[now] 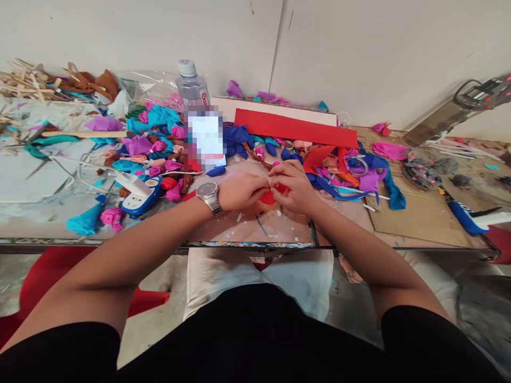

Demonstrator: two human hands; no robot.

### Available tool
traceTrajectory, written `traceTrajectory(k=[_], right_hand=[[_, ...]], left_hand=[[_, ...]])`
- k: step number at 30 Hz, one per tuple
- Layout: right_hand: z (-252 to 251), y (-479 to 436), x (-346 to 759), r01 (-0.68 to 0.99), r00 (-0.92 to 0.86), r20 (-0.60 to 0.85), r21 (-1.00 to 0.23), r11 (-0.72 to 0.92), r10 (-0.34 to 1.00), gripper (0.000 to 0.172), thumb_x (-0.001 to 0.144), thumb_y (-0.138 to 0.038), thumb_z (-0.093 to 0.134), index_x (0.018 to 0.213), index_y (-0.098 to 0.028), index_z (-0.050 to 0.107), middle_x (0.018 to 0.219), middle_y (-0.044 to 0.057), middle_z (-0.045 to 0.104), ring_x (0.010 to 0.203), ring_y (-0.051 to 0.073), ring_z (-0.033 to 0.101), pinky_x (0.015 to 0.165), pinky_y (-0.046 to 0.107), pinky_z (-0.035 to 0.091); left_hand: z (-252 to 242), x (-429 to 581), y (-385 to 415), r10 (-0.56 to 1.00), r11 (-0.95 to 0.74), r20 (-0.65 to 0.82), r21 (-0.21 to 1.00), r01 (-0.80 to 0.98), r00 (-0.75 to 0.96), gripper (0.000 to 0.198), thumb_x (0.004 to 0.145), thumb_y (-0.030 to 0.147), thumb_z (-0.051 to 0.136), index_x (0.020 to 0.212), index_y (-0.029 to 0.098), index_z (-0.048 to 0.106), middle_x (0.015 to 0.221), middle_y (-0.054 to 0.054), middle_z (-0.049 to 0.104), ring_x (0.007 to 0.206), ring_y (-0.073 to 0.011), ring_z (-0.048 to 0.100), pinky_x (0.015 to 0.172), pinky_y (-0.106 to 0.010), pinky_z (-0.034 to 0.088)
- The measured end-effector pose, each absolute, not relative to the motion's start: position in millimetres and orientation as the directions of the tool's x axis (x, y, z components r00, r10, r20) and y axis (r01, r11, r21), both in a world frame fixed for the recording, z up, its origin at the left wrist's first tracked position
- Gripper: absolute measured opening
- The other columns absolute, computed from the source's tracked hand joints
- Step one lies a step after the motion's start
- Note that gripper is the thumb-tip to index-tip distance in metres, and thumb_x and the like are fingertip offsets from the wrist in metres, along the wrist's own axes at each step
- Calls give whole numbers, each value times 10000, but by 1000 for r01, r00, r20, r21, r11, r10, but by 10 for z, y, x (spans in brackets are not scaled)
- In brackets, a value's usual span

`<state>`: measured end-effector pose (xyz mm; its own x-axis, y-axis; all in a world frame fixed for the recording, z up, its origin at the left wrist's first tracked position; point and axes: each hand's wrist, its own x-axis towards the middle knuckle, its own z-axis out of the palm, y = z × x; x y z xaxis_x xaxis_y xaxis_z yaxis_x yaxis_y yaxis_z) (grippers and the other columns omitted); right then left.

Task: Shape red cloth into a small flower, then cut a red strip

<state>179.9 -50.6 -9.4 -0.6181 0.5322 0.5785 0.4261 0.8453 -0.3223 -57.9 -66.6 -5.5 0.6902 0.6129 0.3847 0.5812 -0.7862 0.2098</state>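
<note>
I am pinching a small red piece [268, 199] between the fingers of my left hand [241, 190] and those of my right hand [293, 187], both sets closing on it and almost meeting, so my knuckles are hiding part of its shape. It is sitting just above the near part of the bench [247, 230], in front of my lap, where little scraps are lying scattered. A metal watch [208, 193] is circling my left wrist. Beyond my hands a long red strip [295, 127] is leaning toward me from the back, and to its left a clear bottle [192, 88] is standing upright behind a lit screen [205, 137], blurred out. Crumpled coloured bits [157, 143] are heaping up on the left, with a blue-and-white power strip [142, 198] lying on their near side and a plug sitting in it. Wooden sticks [34, 82] are piling in the far left corner. To my right, more ribbons and scraps [373, 178] are tangling together, partly covering a sheet of cardboard [419, 218].
</note>
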Motion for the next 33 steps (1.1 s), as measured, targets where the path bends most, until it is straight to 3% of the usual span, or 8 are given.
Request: traceTrajectory(k=[7,11,16,25,28,31,33], right_hand=[[-94,-517,1799,430,-576,611,-339,837,543,116,963,-301,665,881,-251,730,1117,80,746,1173,302,612,1050,530,456],[-98,-507,1823,427,-601,593,-330,842,537,96,974,-311,685,938,-253,751,1148,75,761,1191,302,616,1058,523,441],[-104,-489,1839,421,-617,621,-260,869,484,116,988,-289,680,918,-251,764,1134,62,768,1162,295,621,1036,511,451],[-89,-463,1858,425,-600,647,-239,873,470,126,1000,-306,674,928,-265,768,1116,63,767,1160,297,634,1032,507,457],[-85,-437,1889,448,-611,620,-243,860,493,165,1005,-404,697,1069,-270,769,1190,76,769,1173,304,647,1054,499,448],[-71,-403,1930,492,-622,556,-270,828,551,467,973,-502,724,1364,-252,678,1335,127,729,1211,337,654,1046,498,443],[-67,-379,1951,511,-619,530,-289,810,580,561,973,-445,691,1483,-237,586,1372,145,711,1234,352,650,1029,493,447]], left_hand=[[25,-585,-687,666,-746,350,308,591,658,279,1020,350,534,933,190,746,811,-65,738,722,-196,631,680,-337,399],[54,-597,-693,680,-733,315,297,612,662,290,1023,349,535,926,185,754,882,-83,757,829,-217,663,753,-341,433],[54,-601,-697,694,-720,279,280,635,664,300,1019,334,519,978,192,780,879,-77,758,789,-214,654,730,-347,431],[89,-632,-656,643,-766,353,290,574,680,268,1003,292,528,984,182,772,1029,-98,780,970,-239,696,847,-355,495],[110,-634,-659,636,-771,376,292,565,674,261,990,270,523,962,175,765,915,-84,769,876,-218,692,802,-340,482],[132,-647,-666,695,-718,368,303,627,618,244,955,271,537,849,181,738,733,-49,707,693,-187,628,683,-328,422],[148,-661,-669,746,-663,368,330,672,556,230,921,269,550,798,187,727,681,-36,679,634,-174,590,642,-325,381]])
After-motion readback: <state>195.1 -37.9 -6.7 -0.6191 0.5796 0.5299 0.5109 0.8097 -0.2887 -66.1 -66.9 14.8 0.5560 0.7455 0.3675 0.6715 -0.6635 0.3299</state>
